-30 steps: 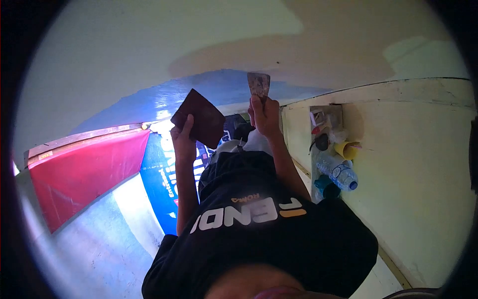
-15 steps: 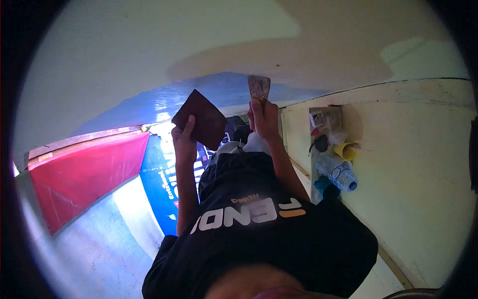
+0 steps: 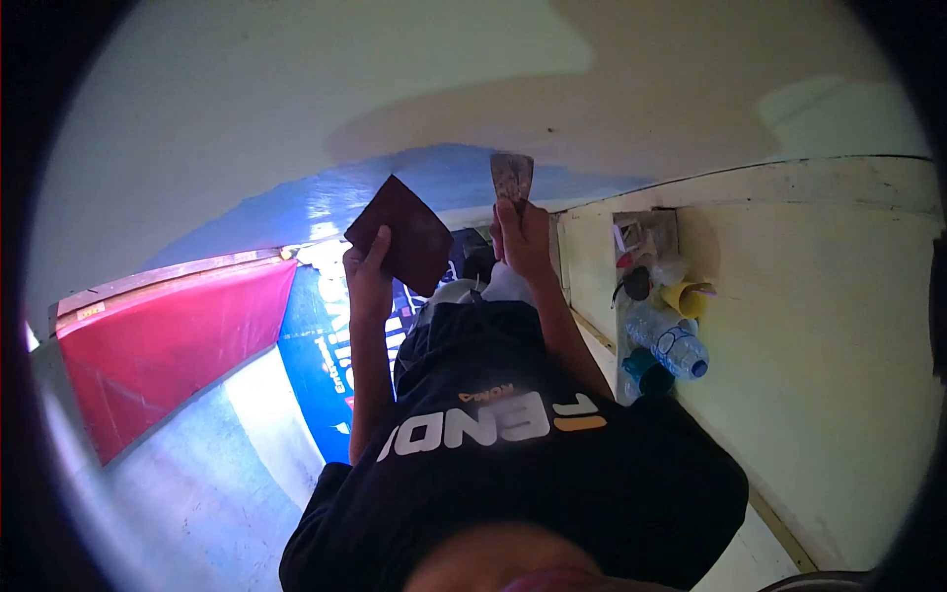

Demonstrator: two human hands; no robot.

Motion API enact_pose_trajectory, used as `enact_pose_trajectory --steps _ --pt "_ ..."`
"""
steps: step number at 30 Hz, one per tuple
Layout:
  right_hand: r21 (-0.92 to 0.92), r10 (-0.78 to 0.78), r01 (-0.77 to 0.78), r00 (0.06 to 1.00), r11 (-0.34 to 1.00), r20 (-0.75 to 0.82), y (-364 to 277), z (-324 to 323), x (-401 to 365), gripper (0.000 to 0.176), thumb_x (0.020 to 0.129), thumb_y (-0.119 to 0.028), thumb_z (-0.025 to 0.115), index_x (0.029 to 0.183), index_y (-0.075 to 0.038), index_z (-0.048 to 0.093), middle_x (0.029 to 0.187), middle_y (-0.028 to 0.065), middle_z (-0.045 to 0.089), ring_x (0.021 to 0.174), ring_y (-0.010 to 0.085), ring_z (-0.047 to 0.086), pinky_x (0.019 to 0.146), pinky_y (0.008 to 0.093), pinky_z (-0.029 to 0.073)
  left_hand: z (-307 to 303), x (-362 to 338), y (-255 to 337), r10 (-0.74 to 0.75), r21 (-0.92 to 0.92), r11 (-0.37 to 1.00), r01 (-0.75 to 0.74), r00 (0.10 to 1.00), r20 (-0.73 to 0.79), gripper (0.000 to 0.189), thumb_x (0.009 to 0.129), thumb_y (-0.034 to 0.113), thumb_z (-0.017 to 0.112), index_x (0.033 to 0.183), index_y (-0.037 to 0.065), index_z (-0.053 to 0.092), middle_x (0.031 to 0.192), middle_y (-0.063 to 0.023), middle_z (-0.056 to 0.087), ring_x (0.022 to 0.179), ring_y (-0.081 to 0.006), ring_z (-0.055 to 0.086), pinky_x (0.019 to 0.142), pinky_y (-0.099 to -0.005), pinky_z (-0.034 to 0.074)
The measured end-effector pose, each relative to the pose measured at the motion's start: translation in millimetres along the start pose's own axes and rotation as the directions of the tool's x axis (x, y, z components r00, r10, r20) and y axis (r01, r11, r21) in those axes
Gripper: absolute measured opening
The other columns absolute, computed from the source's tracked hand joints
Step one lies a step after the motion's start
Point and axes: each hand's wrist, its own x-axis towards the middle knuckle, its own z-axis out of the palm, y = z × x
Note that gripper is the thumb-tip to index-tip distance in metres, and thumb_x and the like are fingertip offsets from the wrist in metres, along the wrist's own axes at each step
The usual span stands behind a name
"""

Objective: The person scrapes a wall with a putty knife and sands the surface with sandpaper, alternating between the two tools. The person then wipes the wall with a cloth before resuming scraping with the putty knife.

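Note:
My left hand (image 3: 367,276) is closed on a flat, dark-brown square piece (image 3: 406,237), with the thumb across its near face. What the piece is made of does not show clearly. In my right hand (image 3: 525,240) is a putty knife (image 3: 512,178), gripped round the handle, its worn, stained blade pointing away from me. The blade tip appears close to the pale wall (image 3: 247,109) with a blue lower band (image 3: 434,170); whether it touches cannot be made out. Both hands are in front of my waist, apart from each other.
On the right, a narrow ledge (image 3: 631,215) by a cream wall (image 3: 799,326) holds a clear plastic bottle (image 3: 671,343), a yellow cup (image 3: 684,298), a dark green container (image 3: 646,372) and small clutter. To the left are a red panel (image 3: 178,345) and a blue printed banner (image 3: 311,345).
My left hand and the brown square have shifted slightly to the right. The putty knife in my right hand has moved very slightly, its blade a little lower in view.

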Motion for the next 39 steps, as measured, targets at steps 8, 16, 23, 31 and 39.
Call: enact_pose_trajectory --steps 8,16,23,31,39 --pt "0.055 -0.023 0.022 1.000 0.998 0.015 -16.9 2.6 -7.2 0.044 0.101 -0.033 0.047 0.064 -0.007 0.047 0.046 -0.0006 0.044 0.035 0.0072 0.042 0.033 0.0252 0.033 -5.1 2.7 -0.4 0.008 0.029 1.000 -0.010 0.997 0.074 0.035 0.089 0.021 0.068 0.111 -0.005 0.061 0.104 -0.0121 0.066 0.096 -0.0202 0.063 0.087 -0.0343 0.049" --pt "0.089 0.032 -0.034 0.999 0.995 0.023 -10.9 1.3 -5.0 0.042 0.100 -0.034 0.047 0.067 -0.007 0.047 0.047 -0.0002 0.044 0.035 0.0074 0.040 0.034 0.0244 0.033 -9.3 0.8 -6.7 0.005 -0.005 1.000 -0.005 0.999 0.039 0.033 0.090 0.020 0.067 0.109 -0.006 0.061 0.103 -0.0135 0.066 0.096 -0.0199 0.063 0.086 -0.0343 0.049" --pt "-0.009 -0.024 0.024 0.999 1.000 0.023 -4.8 -7.4 0.9 0.042 0.100 -0.033 0.048 0.067 -0.007 0.047 0.047 -0.0004 0.043 0.035 0.0076 0.041 0.034 0.0243 0.033 -4.5 -1.9 -2.8 0.000 0.001 1.000 -0.001 0.998 0.057 0.030 0.090 0.018 0.066 0.109 -0.005 0.061 0.103 -0.0124 0.066 0.095 -0.0197 0.063 0.086 -0.0344 0.049" --pt "0.031 -0.037 0.036 0.999 0.999 0.034 -15.7 -1.2 -1.2 0.042 0.101 -0.032 0.046 0.067 -0.007 0.047 0.047 -0.0003 0.043 0.036 0.0074 0.041 0.035 0.0242 0.034 -6.2 -4.8 -4.9 0.027 -0.031 0.999 -0.025 0.998 0.062 0.029 0.090 0.018 0.066 0.109 -0.004 0.062 0.101 -0.0120 0.067 0.094 -0.0189 0.064 0.086 -0.0331 0.049" --pt "0.083 0.032 -0.034 0.999 0.996 0.036 -19.6 3.1 -8.1 0.042 0.100 -0.033 0.047 0.068 -0.007 0.047 0.048 0.0000 0.043 0.036 0.0073 0.041 0.035 0.0241 0.034 -10.7 -3.3 -0.8 -0.016 0.026 1.000 0.014 0.997 0.074 0.031 0.091 0.020 0.066 0.108 -0.005 0.062 0.100 -0.0126 0.067 0.093 -0.0186 0.064 0.085 -0.0333 0.049"
